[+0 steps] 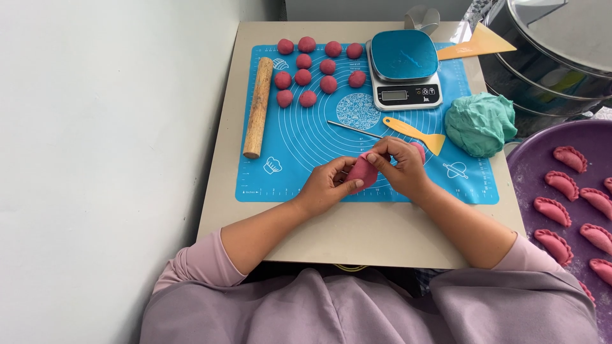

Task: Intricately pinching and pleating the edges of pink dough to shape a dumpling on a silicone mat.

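Both hands meet over the near edge of the blue mat [299, 137], gripping 1 pink dough piece [363, 171] between them. The left hand [326, 185] cradles it from below, fingers curled around it; the right hand [400, 167] pinches its top edge with thumb and fingertips. 11 pink dough balls [303, 77] sit beyond, beside a wooden rolling pin [258, 107].
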